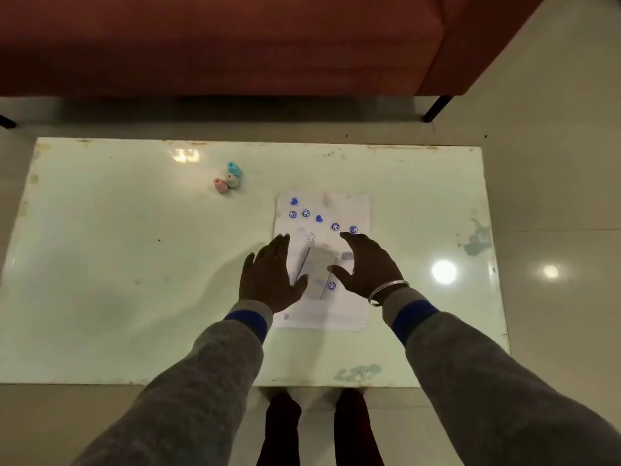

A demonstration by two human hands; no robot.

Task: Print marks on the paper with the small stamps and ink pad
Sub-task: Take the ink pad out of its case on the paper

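Note:
A white sheet of paper (349,210) lies on the glass table (134,264), carrying several blue stamped marks, hearts and round faces, in its far half. My left hand (268,277) hovers over the sheet's left edge, fingers spread, holding nothing. My right hand (368,264), with a metal bangle on the wrist, hovers over the sheet's right side, fingers apart and empty. Three small stamps stand clustered far to the left of the paper: a blue stamp (234,169), a tan stamp (232,178) and a pink stamp (220,185). I see no ink pad.
A red-brown sofa (235,42) stands beyond the table's far edge, with a black leg (436,108) at the right. Ceiling lights reflect off the glass at the right. My legs show below the table's near edge.

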